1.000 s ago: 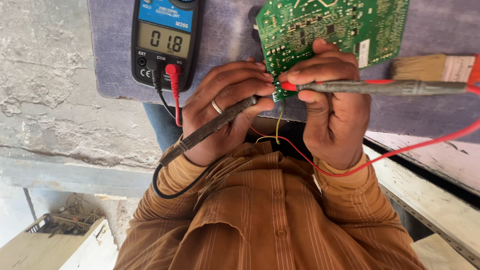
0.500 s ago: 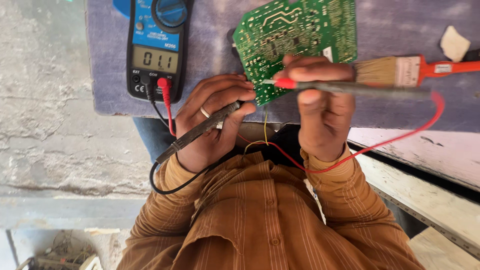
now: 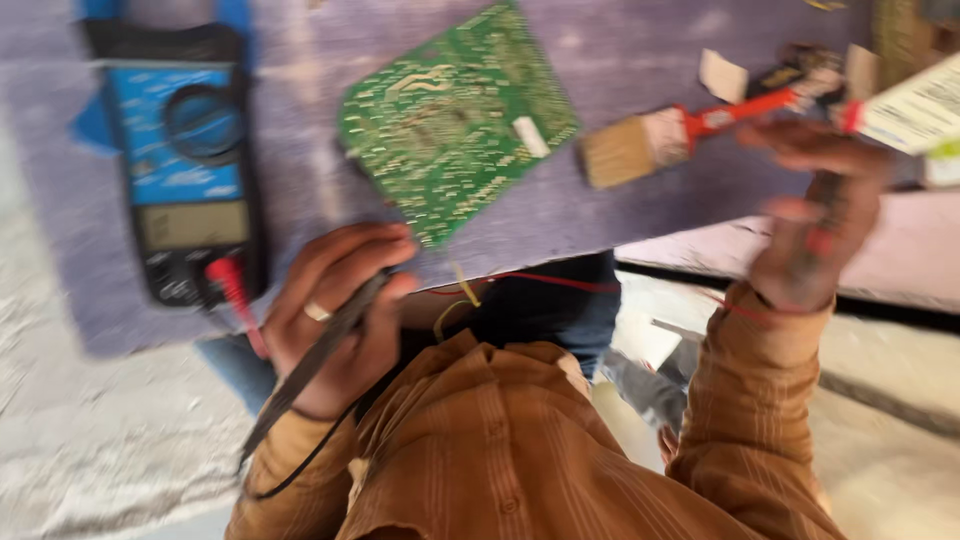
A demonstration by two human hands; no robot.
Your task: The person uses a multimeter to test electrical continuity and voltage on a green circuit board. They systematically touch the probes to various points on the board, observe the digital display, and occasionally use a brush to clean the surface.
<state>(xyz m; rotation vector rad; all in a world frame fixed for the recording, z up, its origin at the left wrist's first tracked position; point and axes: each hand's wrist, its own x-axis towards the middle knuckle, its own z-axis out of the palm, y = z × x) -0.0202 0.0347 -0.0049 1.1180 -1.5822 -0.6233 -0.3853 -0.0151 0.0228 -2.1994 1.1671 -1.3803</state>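
Gripping a slim black test probe (image 3: pixel 330 345), the left hand (image 3: pixel 335 305) has its fingers wrapped shut around the shaft, a ring showing on one finger. This hand sits at the near edge of the purple-covered worktop (image 3: pixel 640 215), just below the green rectangular circuit board (image 3: pixel 455 120), which lies flat and skewed on the cover. The probe tip points toward the board's lower corner; contact cannot be confirmed through the blur. The right hand (image 3: pixel 810 225) is raised well apart to the right, fingers curled on what appears to be a dark probe handle with a red band (image 3: pixel 822 215), a thin red lead trailing from the wrist. A blue and black clamp meter (image 3: pixel 185 170) lies on the worktop to the left, a red plug seated in its base. A flat paintbrush with a red handle (image 3: pixel 680 135) lies between the board and the right hand.
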